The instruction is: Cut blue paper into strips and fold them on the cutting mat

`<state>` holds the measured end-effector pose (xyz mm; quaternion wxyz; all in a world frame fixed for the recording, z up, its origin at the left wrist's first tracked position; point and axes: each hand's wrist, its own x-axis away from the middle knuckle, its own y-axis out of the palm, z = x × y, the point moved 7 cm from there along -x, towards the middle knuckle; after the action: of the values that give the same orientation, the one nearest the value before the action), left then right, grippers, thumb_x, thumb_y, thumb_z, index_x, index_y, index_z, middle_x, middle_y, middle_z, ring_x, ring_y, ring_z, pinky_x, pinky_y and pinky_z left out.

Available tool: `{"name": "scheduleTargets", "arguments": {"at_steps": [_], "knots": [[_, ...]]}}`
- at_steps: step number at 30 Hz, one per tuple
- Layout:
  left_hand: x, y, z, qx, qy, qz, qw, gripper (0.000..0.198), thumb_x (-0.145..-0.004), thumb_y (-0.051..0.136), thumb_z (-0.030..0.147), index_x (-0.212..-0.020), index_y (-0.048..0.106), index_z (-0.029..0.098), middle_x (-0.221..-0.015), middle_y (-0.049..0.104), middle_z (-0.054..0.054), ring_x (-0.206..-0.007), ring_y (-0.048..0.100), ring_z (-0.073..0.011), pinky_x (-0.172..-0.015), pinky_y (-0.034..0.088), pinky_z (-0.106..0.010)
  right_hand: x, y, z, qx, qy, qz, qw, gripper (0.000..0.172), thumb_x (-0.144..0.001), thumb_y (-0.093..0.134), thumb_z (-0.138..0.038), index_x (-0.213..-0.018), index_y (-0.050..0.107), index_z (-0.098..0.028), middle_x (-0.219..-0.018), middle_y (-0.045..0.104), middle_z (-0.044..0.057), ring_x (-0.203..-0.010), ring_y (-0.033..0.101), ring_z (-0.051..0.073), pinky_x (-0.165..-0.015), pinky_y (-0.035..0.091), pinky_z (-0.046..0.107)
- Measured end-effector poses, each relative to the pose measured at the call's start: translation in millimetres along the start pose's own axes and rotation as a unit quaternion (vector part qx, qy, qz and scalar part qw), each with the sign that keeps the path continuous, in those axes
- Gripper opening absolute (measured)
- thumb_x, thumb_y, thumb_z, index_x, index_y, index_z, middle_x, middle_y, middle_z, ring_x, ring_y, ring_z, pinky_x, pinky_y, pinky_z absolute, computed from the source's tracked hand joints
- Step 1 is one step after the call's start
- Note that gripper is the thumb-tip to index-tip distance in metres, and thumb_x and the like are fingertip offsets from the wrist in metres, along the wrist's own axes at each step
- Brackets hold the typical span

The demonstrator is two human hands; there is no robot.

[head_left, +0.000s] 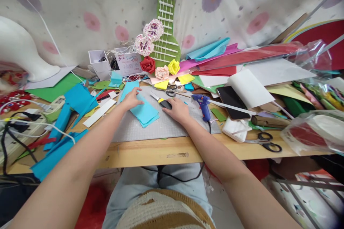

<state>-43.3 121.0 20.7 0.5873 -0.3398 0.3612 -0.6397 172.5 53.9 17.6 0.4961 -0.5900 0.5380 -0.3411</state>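
Observation:
My left hand (131, 99) lies with fingers spread on a folded stack of light blue crepe paper (146, 112). The stack slants across a grey cutting mat (129, 132). To its right, my right hand (177, 109) is closed around the rear of a black and yellow utility knife (164, 103). The knife's blade end points up and left, toward the blue paper, and stays apart from it. My palm hides the back of the handle. Just right of that hand, a blue hot glue gun (203, 107) rests on the mat. Small scissors (172, 90) lie behind the knife.
A green guitar-shaped craft (169, 35) with paper flowers stands at the back. Blue paper scraps (80, 98) and a power strip (55, 109) are at left. On the right are a phone (232, 103), black-handled scissors (264, 141) and a plastic bag (314, 132). The wooden table edge (156, 155) runs in front.

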Motion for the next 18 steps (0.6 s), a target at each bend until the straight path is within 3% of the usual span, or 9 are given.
{"name": "scheduleTargets", "arguments": {"at_steps": [9, 13, 18], "knots": [[1, -8.3, -4, -0.032, 0.001, -0.019, 0.999, 0.086, -0.057, 0.074, 0.028, -0.132, 0.031, 0.019, -0.099, 0.061, -0.003, -0.09, 0.06, -0.0177, -0.078, 0.046, -0.028, 2, -13, 9, 0.038, 0.057, 0.05, 0.996, 0.042, -0.084, 0.049, -0.045, -0.116, 0.057, -0.019, -0.11, 0.058, 0.012, -0.107, 0.047, 0.028, -0.083, 0.039, 0.037], [7, -9.1, -3, -0.087, -0.033, -0.032, 0.995, 0.088, -0.057, 0.075, 0.029, -0.132, 0.031, 0.02, -0.099, 0.063, -0.004, -0.086, 0.062, -0.0195, -0.073, 0.046, -0.028, 3, -21, -13, 0.0, -0.042, 0.094, 0.995, 0.037, -0.09, 0.04, -0.038, -0.115, 0.058, -0.019, -0.113, 0.056, 0.012, -0.109, 0.044, 0.025, -0.092, 0.034, 0.037], [15, -9.5, 5, -0.099, -0.039, -0.032, 0.994, 0.084, -0.056, 0.074, 0.025, -0.13, 0.034, 0.02, -0.1, 0.064, -0.004, -0.087, 0.062, -0.0197, -0.068, 0.046, -0.026, 0, 2, -35, -0.059, -0.099, 0.016, 0.993, 0.033, -0.088, 0.044, -0.032, -0.115, 0.058, -0.018, -0.109, 0.057, 0.009, -0.103, 0.05, 0.02, -0.089, 0.038, 0.031]]}}
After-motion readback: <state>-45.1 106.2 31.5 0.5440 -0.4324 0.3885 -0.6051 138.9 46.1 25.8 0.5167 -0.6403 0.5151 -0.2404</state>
